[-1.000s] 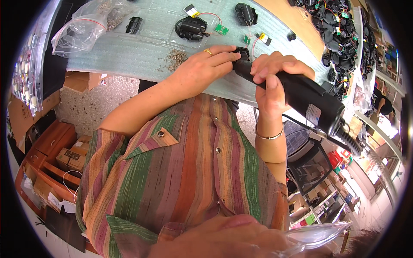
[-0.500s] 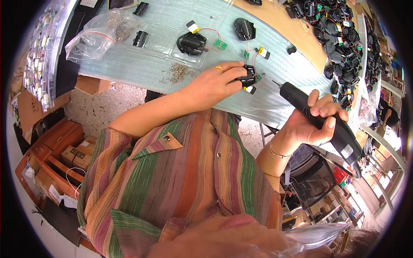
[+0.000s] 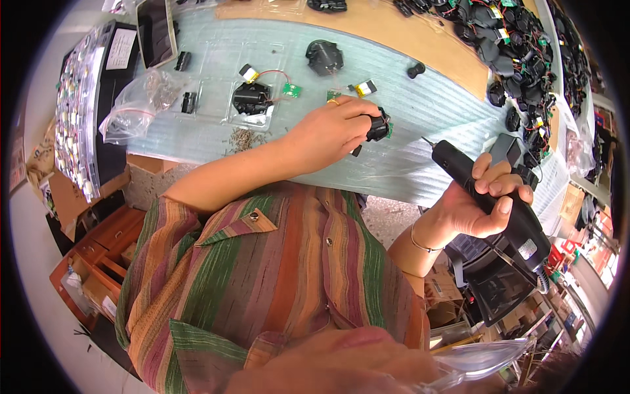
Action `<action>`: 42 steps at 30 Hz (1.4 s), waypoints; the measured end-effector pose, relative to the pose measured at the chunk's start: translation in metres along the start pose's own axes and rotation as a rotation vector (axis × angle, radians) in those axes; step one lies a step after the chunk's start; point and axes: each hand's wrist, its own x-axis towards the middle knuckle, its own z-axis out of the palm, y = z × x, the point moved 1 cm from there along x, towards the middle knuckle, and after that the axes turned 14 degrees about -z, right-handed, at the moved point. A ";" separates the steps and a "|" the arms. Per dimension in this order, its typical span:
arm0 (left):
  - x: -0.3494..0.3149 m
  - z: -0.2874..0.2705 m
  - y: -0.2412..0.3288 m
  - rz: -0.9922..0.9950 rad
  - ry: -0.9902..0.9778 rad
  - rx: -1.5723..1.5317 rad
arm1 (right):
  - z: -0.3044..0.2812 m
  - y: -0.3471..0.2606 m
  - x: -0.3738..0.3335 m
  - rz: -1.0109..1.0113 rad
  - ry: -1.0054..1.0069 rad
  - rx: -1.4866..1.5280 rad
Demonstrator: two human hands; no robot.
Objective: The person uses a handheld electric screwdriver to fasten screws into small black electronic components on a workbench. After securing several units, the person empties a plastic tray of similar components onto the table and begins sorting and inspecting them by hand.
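Observation:
My left hand is closed around a small black plastic housing just above the mat, fingertips on its upper left side. A green circuit board edge shows at the housing's right. My right hand wraps round a black electric screwdriver, whose thin bit points up and left, apart from the housing. Beyond my left hand lie a battery with yellow tape and a rounded black housing. Another black housing sits in a clear plastic tray, wired to a green circuit board.
Loose screws lie in a pile near my left forearm. A clear plastic bag and a dark-screened device are at the left. Many black housings with wires are heaped at the far right. A small black part stands near the brown board.
The view has turned, so the table's things appear farther left. My left hand and its housing have moved right relative to them. My right hand still grips the screwdriver.

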 end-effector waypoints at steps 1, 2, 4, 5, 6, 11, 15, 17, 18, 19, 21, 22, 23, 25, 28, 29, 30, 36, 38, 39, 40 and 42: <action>0.002 0.005 -0.001 -0.003 -0.008 -0.036 | 0.000 0.002 0.000 -0.003 -0.001 -0.006; 0.005 0.012 -0.002 -0.007 -0.014 -0.072 | -0.001 0.004 0.000 -0.005 -0.003 -0.010; 0.011 0.015 -0.003 -0.007 -0.028 -0.122 | -0.001 0.008 0.001 -0.012 -0.008 -0.012; 0.015 0.013 -0.003 -0.001 -0.038 -0.136 | 0.000 0.009 0.001 -0.018 -0.012 -0.017; 0.020 0.009 -0.003 0.004 -0.046 -0.150 | 0.001 0.011 0.001 -0.023 -0.016 -0.022; 0.050 -0.069 -0.036 -0.061 0.161 0.163 | 0.000 0.017 -0.001 -0.008 -0.043 0.007; 0.041 -0.079 -0.046 -0.222 0.031 0.281 | 0.009 0.029 -0.004 0.021 -0.082 0.024; 0.030 -0.072 -0.036 -0.270 0.010 0.266 | 0.016 0.035 -0.006 0.025 -0.110 0.049; 0.024 -0.068 -0.030 -0.295 -0.001 0.257 | 0.021 0.037 -0.006 0.029 -0.125 0.060; 0.019 -0.065 -0.025 -0.263 0.016 0.290 | 0.024 0.040 -0.006 0.032 -0.140 0.064; 0.015 -0.065 -0.020 -0.135 0.138 0.294 | 0.037 0.042 -0.007 0.059 -0.143 0.080; 0.013 -0.065 -0.018 -0.073 0.203 0.296 | 0.044 0.044 -0.007 0.074 -0.146 0.091; 0.010 -0.064 -0.019 -0.160 0.166 0.107 | 0.048 0.045 -0.009 0.097 -0.145 0.126; 0.005 -0.060 -0.019 -0.325 0.093 -0.275 | 0.060 0.046 -0.010 0.109 -0.154 0.171; -0.001 -0.051 -0.021 -0.555 -0.006 -0.745 | 0.067 0.050 -0.011 0.094 -0.169 0.268; -0.002 -0.048 -0.022 -0.567 -0.002 -0.888 | 0.070 0.050 -0.010 0.091 -0.187 0.278; -0.003 -0.046 -0.024 -0.577 0.000 -1.031 | 0.074 0.049 -0.009 0.088 -0.205 0.288; -0.004 -0.034 -0.014 -0.800 -0.071 -1.638 | 0.081 0.046 -0.010 0.052 -0.230 0.313; -0.005 -0.030 -0.013 -0.810 -0.109 -1.715 | 0.080 0.044 -0.009 0.059 -0.246 0.304; -0.006 -0.028 -0.015 -0.798 -0.132 -1.749 | 0.079 0.042 -0.009 0.063 -0.254 0.300; -0.006 -0.025 -0.016 -0.787 -0.156 -1.781 | 0.079 0.042 -0.009 0.063 -0.259 0.298; -0.008 -0.023 -0.017 -0.741 -0.163 -1.754 | 0.078 0.042 -0.008 0.063 -0.267 0.295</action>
